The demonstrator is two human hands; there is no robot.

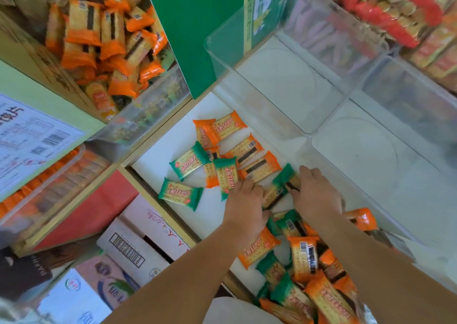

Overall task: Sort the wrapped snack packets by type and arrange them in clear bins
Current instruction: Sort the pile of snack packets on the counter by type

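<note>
Right hand (315,195) grasps a green packet (278,188), thumb on one side of its upper end and fingers laid over the other. Left hand (243,200) meets the same packet's lower end with fingers curled down. Whether it pinches or only steadies cannot be told.

The packet lies seam-side up between the two hands, slanting from 7 to 1 o'clock. Judged purpose: lifting one green packet clear of the mixed scatter.

- At 10 to 12 o'clock of the grip, orange packets (259,166) and more green ones (180,193) lie loose and overlapping on the white shelf (158,160), unsorted.
- At 6 o'clock, under the forearms, a mixed pile (304,254) waits, heaped near the person, probably as the supply.
- At 12 to 2 o'clock, clear bins (284,76) stand open-topped just beyond the scatter. They hold nothing visible, so sorting appears barely begun.
- At 10 o'clock, well apart, a carton (22,51) holds orange packets only.
</note>
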